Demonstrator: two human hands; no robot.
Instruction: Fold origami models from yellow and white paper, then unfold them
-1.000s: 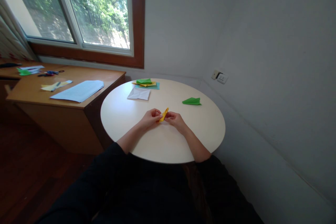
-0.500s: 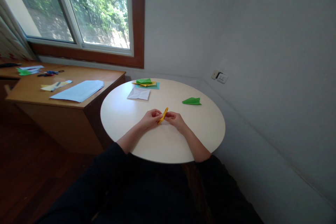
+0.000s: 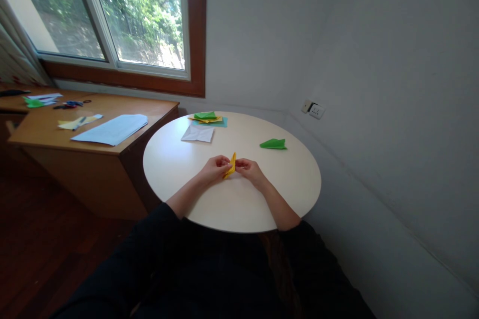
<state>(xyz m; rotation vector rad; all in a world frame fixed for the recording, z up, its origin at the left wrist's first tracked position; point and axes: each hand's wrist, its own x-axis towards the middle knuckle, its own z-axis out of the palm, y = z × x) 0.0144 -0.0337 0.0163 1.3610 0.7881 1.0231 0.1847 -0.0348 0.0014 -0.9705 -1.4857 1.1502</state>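
Note:
A small folded yellow paper (image 3: 231,166) is held on edge between both hands, just above the middle of the round white table (image 3: 187,179). My left hand (image 3: 215,168) pinches its left side with the fingertips. On the paper's right side, my right hand (image 3: 251,170) grips it the same way. Both forearms rest on the table's near half.
A folded green paper (image 3: 273,144) lies to the right, a white sheet (image 3: 198,133) and a stack of green, yellow and blue papers (image 3: 208,118) at the far edge. A wooden desk (image 3: 45,134) with papers and pens stands left, under the window. A wall runs close on the right.
The yellow paper has turned a little more upright between my fingers. Hands and arms stay in the same place.

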